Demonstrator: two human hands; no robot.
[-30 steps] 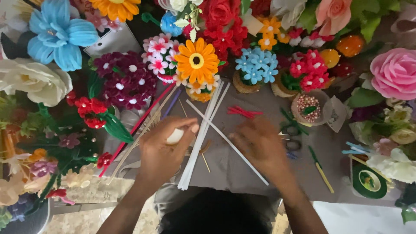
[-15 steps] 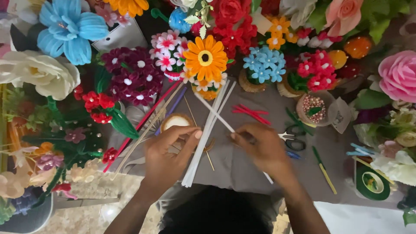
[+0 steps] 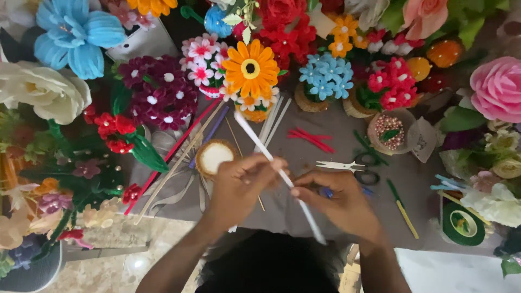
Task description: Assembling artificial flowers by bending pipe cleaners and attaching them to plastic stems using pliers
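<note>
Left hand (image 3: pixel 239 187) and right hand (image 3: pixel 339 203) meet, fingers pinched shut

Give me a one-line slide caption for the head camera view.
Two hands, left hand and right hand, grip a white stem amid handmade flowers.

Two bare forearms, no sleeves, watch or rings in view; left hand (image 3: pixel 239 182) and right hand (image 3: pixel 339 203) uncovered; dark hair at bottom edge.
</note>
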